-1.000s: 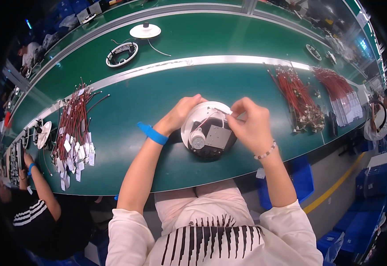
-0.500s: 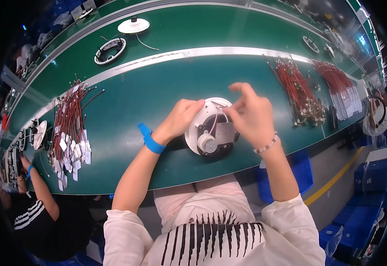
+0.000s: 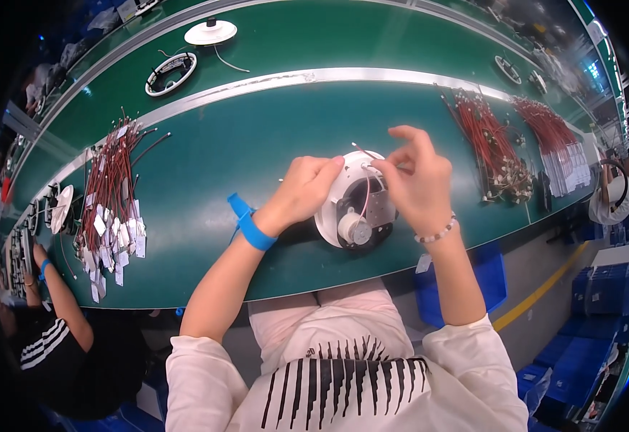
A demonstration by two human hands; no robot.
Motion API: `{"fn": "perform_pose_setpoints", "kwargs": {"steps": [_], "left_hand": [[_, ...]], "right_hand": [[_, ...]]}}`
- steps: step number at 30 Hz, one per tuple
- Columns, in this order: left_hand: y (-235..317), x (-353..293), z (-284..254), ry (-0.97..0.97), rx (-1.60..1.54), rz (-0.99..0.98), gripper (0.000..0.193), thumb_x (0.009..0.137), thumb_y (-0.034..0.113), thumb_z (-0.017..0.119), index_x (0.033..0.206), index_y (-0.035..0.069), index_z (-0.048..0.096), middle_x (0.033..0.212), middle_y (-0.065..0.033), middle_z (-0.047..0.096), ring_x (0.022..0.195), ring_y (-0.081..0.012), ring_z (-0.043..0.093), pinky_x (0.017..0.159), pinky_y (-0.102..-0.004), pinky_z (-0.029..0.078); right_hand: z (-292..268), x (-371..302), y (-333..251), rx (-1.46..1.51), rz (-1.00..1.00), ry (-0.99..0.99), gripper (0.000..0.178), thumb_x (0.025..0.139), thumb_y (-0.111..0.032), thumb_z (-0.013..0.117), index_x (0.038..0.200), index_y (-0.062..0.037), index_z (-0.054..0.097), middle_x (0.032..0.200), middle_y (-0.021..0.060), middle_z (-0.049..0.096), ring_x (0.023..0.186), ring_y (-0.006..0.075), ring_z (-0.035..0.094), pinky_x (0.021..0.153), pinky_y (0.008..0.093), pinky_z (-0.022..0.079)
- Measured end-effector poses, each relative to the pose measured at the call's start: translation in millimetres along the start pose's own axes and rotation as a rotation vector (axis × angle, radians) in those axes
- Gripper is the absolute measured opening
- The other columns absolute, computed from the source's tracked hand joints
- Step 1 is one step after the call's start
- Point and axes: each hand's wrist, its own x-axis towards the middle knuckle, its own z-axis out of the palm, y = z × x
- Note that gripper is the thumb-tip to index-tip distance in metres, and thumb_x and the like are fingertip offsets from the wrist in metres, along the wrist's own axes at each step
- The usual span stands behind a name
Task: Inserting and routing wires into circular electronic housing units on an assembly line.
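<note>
A white round housing (image 3: pixel 332 193) stands tilted on the green table in front of me. Inside it show a small round motor (image 3: pixel 355 229), a pale metal plate (image 3: pixel 381 210) and dark parts. My left hand (image 3: pixel 309 189) grips the housing's left rim, thumb on the upper edge. Over its upper right side, my right hand (image 3: pixel 419 176) pinches a thin cable (image 3: pixel 368 168) between thumb and a finger, with another finger raised. A reddish wire end (image 3: pixel 360 149) pokes out past the far rim. Fingertips partly hide where the cable runs.
Bundles of red wires with white connectors lie left (image 3: pixel 113 209) and right (image 3: pixel 487 144). Beyond a metal strip (image 3: pixel 257 86) sit a white disc (image 3: pixel 211 32) and a ring-shaped part (image 3: pixel 171 74). A blue bin (image 3: pixel 465 288) is below the table edge. A co-worker's arm (image 3: pixel 62 291) is at left.
Both hands and the housing have shifted slightly right and away from me. A wire end now sticks out beyond the far rim.
</note>
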Motion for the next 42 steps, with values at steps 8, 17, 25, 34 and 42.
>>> {"fn": "perform_pose_setpoints", "kwargs": {"steps": [8,17,25,34,42], "left_hand": [[8.2,-2.5,3.8,-0.035,-0.002,0.001,0.039,0.086,0.025,0.039,0.068,-0.008,0.052,0.052,-0.0182,0.046,0.048,-0.0152,0.036,0.047,-0.0322,0.034],[-5.2,8.5,-8.1,-0.362,-0.483,-0.32,0.028,0.088,0.017,0.044,0.106,-0.002,0.052,0.094,-0.0076,0.059,0.083,-0.0105,0.057,0.073,-0.0231,0.046],[-5.0,7.9,-2.5,-0.152,-0.575,-0.318,0.021,0.085,0.019,0.05,0.093,0.001,0.056,0.076,-0.0009,0.058,0.063,-0.0043,0.052,0.054,-0.0165,0.041],[-2.8,4.8,5.9,0.019,-0.526,-0.272,0.018,0.087,0.016,0.044,0.088,0.001,0.052,0.081,-0.0048,0.058,0.072,-0.0084,0.054,0.062,-0.0193,0.044],[-3.0,2.9,9.3,0.077,-0.513,-0.125,0.014,0.087,0.011,0.044,0.087,-0.001,0.052,0.081,-0.0054,0.058,0.073,-0.0077,0.054,0.064,-0.0201,0.044]], "right_hand": [[9.6,-3.0,-3.2,0.044,-0.071,-0.025,0.032,0.067,0.001,0.066,0.094,0.0014,0.05,0.062,0.009,0.06,0.057,0.012,0.06,0.052,0.0206,0.049],[13.7,-5.3,5.3,0.241,0.109,0.01,0.017,0.067,-0.001,0.067,0.081,0.0017,0.059,0.065,0.009,0.062,0.057,0.0105,0.059,0.053,0.0204,0.048],[-3.4,3.0,10.9,0.147,-0.107,0.055,0.006,0.067,-0.001,0.064,0.073,-0.0006,0.062,0.065,0.0067,0.057,0.051,0.0111,0.052,0.047,0.0218,0.04],[-31.3,8.1,-5.4,-0.026,-0.111,-0.263,0.003,0.065,-0.002,0.06,0.067,-0.0016,0.058,0.06,0.0062,0.053,0.05,0.0145,0.048,0.044,0.0239,0.035],[-24.7,1.0,-12.6,-0.24,-0.17,-0.214,0.004,0.065,-0.001,0.06,0.069,-0.003,0.058,0.062,0.0078,0.053,0.055,0.0204,0.054,0.049,0.0284,0.042]]}}
